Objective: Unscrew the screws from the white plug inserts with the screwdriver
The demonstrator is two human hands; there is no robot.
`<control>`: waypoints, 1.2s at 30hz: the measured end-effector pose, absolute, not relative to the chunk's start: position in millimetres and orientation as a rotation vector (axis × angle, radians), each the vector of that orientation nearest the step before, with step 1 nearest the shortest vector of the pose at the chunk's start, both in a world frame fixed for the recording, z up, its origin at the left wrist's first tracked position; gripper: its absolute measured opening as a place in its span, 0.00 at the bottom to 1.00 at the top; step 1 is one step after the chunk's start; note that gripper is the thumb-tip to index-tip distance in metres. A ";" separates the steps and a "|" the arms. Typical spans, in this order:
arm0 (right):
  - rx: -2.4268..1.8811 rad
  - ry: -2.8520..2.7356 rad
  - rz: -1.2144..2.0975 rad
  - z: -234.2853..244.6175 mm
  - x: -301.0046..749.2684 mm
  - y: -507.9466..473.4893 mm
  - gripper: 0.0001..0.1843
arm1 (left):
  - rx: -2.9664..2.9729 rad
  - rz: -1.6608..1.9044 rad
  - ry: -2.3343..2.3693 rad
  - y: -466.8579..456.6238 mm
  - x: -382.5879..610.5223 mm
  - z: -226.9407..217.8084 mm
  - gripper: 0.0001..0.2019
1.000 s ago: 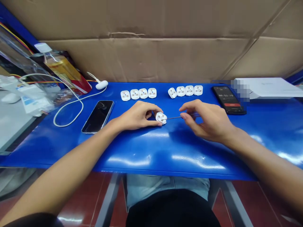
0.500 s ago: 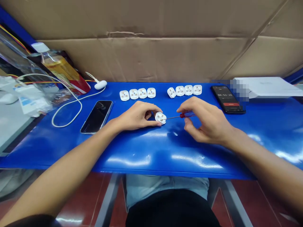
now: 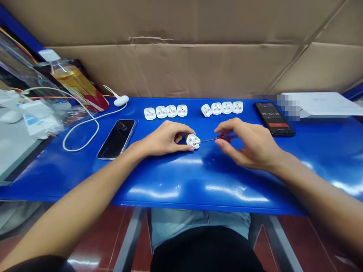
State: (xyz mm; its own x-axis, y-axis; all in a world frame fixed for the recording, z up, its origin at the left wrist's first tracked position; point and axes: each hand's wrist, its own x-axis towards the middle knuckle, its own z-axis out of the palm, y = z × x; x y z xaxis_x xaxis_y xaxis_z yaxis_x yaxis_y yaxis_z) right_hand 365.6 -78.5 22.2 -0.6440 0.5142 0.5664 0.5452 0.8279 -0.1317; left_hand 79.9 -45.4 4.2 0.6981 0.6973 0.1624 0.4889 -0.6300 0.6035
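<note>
Between thumb and fingers, my left hand [image 3: 167,139] pinches a small white plug housing [image 3: 193,141] with metal terminals inside, held just over the blue table. My right hand [image 3: 246,143] grips a screwdriver [image 3: 208,140] by its red and clear handle. The thin shaft points left, and its tip meets the lower terminal of the housing. Behind my hands stand two short rows of similar white pieces: a left row [image 3: 171,110] and a right row [image 3: 221,108], whose leftmost piece is tilted.
A dark phone [image 3: 117,139] lies left of my left hand, beside a white cable [image 3: 98,130]. A drink bottle [image 3: 75,81] leans at the back left. Another phone [image 3: 274,118] showing a timer and a white box [image 3: 320,104] sit right. Cardboard [image 3: 181,70] lines the table's back.
My right thumb and fingers have closed nearer together on the screwdriver handle. The plug housing and the screwdriver tip stay in almost the same place.
</note>
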 end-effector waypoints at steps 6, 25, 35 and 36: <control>-0.717 -2.412 -0.113 19.5 365.7 -77.0 0.07 | 2.404 0.533 0.923 -45.2 79.8 3.6 0.23; -0.564 -2.248 -0.077 23.1 367.3 -74.8 0.12 | 2.405 0.913 0.770 -41.3 75.9 5.3 0.08; -0.672 -2.227 -0.150 20.6 367.4 -74.0 0.11 | 2.474 0.782 1.049 -25.7 65.0 -7.7 0.15; -0.691 -2.214 -0.161 20.1 367.7 -73.8 0.11 | 2.455 0.811 1.088 -26.9 65.7 -5.0 0.18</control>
